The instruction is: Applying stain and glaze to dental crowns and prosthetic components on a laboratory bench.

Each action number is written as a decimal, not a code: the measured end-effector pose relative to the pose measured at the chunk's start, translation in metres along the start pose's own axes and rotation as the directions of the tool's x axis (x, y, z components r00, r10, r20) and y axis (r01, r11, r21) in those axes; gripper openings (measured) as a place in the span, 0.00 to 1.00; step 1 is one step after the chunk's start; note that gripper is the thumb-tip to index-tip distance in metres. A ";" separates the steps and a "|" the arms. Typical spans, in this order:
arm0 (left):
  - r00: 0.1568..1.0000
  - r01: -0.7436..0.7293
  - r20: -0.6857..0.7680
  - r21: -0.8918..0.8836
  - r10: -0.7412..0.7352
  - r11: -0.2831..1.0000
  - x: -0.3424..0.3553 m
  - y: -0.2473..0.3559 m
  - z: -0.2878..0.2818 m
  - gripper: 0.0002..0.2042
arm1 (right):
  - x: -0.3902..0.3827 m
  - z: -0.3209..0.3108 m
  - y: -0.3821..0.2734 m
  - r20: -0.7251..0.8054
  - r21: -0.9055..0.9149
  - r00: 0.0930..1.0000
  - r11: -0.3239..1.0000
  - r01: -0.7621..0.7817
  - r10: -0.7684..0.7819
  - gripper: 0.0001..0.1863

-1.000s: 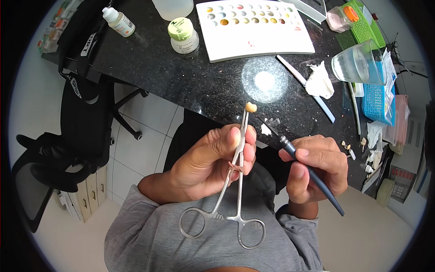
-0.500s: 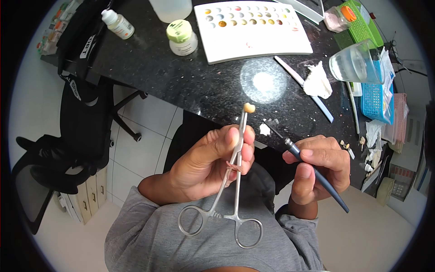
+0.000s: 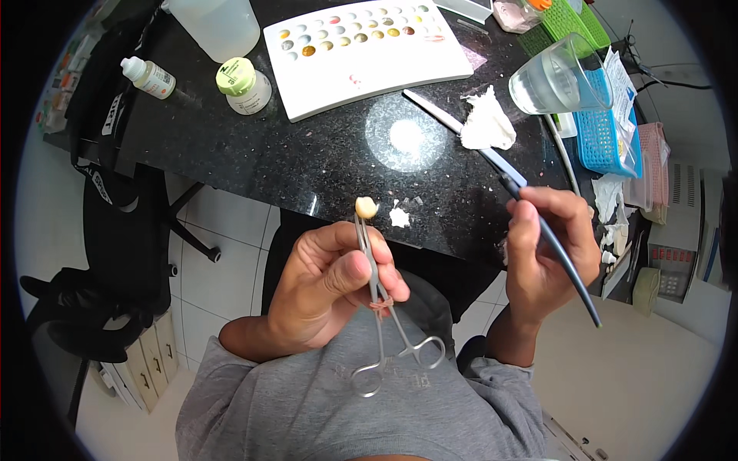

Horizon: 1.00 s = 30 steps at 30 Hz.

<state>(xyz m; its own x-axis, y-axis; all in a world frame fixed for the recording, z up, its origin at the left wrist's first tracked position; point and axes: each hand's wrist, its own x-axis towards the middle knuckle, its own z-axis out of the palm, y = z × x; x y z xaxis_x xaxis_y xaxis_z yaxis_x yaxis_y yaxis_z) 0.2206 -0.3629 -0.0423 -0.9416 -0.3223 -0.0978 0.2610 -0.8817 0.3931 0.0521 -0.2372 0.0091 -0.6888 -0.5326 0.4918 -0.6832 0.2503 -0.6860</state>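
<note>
In my left hand (image 3: 317, 288) is a metal hemostat (image 3: 374, 280), held around its joint with the finger rings hanging toward my shirt. Its tips grip a small ivory tooth crown (image 3: 367, 207) just over the table's near edge. A reddish band (image 3: 381, 304) is wound round the hemostat's shanks. My right hand (image 3: 550, 265) pinches a slim brush (image 3: 570, 270) with a dark blue handle like a pen. The brush's front end points at a white-and-blue flat stick (image 3: 503, 165), near a crumpled white tissue (image 3: 489, 119); its bristles are hard to make out.
A white palette (image 3: 369, 84) with rows of coloured wells lies at the back. Left of it are a green-lidded jar (image 3: 247, 88) and a dropper bottle (image 3: 150, 78). A water glass (image 3: 550, 81) and a blue basket (image 3: 596, 142) stand right. White crumbs (image 3: 399, 216) lie near the edge.
My right hand has taken the brush away from the crown, up and right toward the tissue. The hemostat has turned in my left hand. The whole view has shifted.
</note>
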 end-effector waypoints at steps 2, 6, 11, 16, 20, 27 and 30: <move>0.999 -0.043 0.007 0.067 0.043 0.997 -0.001 -0.001 0.000 0.11 | 0.000 -0.006 -0.002 -0.049 0.065 0.999 0.998 0.016 -0.013 0.05; 0.987 -0.157 0.016 0.246 0.158 0.957 -0.004 -0.001 -0.001 0.10 | 0.009 -0.018 -0.011 -0.061 0.211 0.997 0.977 -0.039 0.053 0.06; 0.960 -0.272 0.047 0.403 0.277 0.874 -0.005 0.000 -0.006 0.09 | 0.048 -0.016 -0.018 0.059 0.091 0.991 0.990 0.111 -0.117 0.09; 0.948 -0.289 0.075 0.612 0.310 0.736 -0.003 0.007 -0.013 0.08 | 0.077 0.007 -0.015 0.127 0.062 0.985 0.992 0.109 -0.116 0.05; 0.931 -0.298 0.082 0.732 0.355 0.613 -0.001 0.011 -0.014 0.07 | 0.088 0.026 -0.001 0.159 0.022 0.978 0.991 0.131 -0.133 0.04; 0.938 -0.232 -0.034 0.675 0.344 0.701 -0.001 0.013 -0.016 0.06 | 0.087 0.034 0.005 0.183 0.002 0.973 0.990 0.139 -0.137 0.04; 0.950 -0.224 0.000 0.702 0.314 0.676 -0.001 0.015 -0.014 0.07 | 0.086 0.035 0.005 0.190 0.004 0.975 0.994 0.113 -0.112 0.04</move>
<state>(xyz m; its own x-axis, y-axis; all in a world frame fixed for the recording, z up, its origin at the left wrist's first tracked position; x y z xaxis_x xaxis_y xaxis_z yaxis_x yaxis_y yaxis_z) 0.2284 -0.3807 -0.0495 -0.8121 -0.5827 0.0305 0.2375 -0.2823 0.9295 -0.0024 -0.3103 0.0293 -0.5495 -0.7012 0.4543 -0.7558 0.1853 -0.6281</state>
